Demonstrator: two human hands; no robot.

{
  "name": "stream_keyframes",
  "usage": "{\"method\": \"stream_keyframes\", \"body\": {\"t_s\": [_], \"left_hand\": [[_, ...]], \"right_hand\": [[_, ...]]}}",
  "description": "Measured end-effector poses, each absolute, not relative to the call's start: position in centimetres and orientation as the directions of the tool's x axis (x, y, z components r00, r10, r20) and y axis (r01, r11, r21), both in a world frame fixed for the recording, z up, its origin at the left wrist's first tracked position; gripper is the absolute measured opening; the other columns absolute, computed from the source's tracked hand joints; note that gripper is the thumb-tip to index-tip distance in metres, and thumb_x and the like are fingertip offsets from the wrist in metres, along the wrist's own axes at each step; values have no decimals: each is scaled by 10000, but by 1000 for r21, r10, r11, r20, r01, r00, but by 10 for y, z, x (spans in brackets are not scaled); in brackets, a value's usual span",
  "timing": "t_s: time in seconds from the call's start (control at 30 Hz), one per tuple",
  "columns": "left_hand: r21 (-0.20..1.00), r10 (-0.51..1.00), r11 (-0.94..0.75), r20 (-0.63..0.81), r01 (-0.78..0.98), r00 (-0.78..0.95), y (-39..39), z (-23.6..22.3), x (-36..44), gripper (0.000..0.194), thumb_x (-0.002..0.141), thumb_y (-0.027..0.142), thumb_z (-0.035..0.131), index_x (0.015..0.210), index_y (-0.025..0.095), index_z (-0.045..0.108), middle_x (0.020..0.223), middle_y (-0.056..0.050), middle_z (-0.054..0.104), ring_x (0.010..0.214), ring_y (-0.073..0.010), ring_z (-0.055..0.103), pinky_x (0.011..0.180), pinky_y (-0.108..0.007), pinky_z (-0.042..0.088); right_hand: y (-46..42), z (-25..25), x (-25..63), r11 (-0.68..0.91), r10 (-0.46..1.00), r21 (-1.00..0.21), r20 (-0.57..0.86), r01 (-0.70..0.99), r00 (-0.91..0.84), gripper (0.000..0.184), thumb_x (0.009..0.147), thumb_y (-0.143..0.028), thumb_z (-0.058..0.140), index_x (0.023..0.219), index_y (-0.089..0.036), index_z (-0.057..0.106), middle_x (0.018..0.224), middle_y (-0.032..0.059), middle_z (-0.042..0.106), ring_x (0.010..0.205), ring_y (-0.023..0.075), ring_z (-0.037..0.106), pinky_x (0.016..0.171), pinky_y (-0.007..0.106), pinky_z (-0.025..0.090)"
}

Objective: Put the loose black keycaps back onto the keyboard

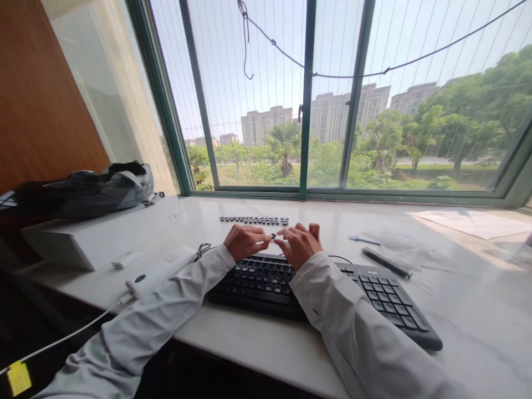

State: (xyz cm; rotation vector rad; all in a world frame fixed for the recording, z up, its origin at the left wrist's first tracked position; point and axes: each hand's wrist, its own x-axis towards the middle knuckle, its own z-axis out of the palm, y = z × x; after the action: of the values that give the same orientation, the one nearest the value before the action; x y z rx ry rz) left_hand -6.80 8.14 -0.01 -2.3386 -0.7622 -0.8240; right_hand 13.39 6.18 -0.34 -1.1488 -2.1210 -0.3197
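Between the thumb and fingers of my left hand [248, 242] is a small black keycap [273, 236], held above the keyboard. My right hand [302, 244] is close on its other side, thumb and index finger apart; whether they touch the keycap I cannot tell. Under both hands lies a black keyboard [257, 297]. Many of its main keys show bare switch seats, while the number pad [388, 299] on the right has its caps on. Beyond my hands, loose black keycaps [254, 220] are laid out in rows on the white surface.
To the left are a white power strip [155, 272], a small white adapter [126, 259] and a white box [89, 238] with a black bag [83, 191] on it. A blue-tipped tool [364, 240], a dark stick-like bundle [386, 262] and paper [474, 223] lie right. A window stands behind.
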Motion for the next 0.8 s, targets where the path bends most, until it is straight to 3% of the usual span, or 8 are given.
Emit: {"method": "stream_keyframes", "body": {"t_s": [0.17,0.3,0.6,0.8], "left_hand": [[-300,273,-725,701,619,659,83,-9,-67,184,863,289,574,835,293,756,732,56,722,587,-69,611,505,-216,328],[-293,266,-728,713,620,649,82,-8,-69,177,850,293,582,803,282,752,730,60,717,601,-73,620,502,-218,328],[-409,175,-740,650,534,739,77,3,-75,200,875,293,551,809,262,737,674,41,682,572,-63,593,459,-205,279],[-436,127,-707,697,557,706,74,9,-78,187,871,268,566,801,260,739,696,49,696,561,-56,595,458,-199,305]], "right_hand": [[63,-7,134,594,655,-138,655,792,-377,193,909,-364,584,848,-263,736,842,8,747,853,200,601,819,422,200],[63,-6,134,602,669,-170,641,780,-377,147,861,-387,640,854,-282,742,825,-4,749,855,211,614,803,413,202],[65,-5,132,547,770,-275,536,791,-346,182,803,-470,654,798,-315,750,771,-22,737,774,192,623,798,387,228],[61,-1,130,539,764,-326,578,777,-287,151,811,-446,656,858,-330,740,790,-29,738,757,179,609,795,379,224]]}}
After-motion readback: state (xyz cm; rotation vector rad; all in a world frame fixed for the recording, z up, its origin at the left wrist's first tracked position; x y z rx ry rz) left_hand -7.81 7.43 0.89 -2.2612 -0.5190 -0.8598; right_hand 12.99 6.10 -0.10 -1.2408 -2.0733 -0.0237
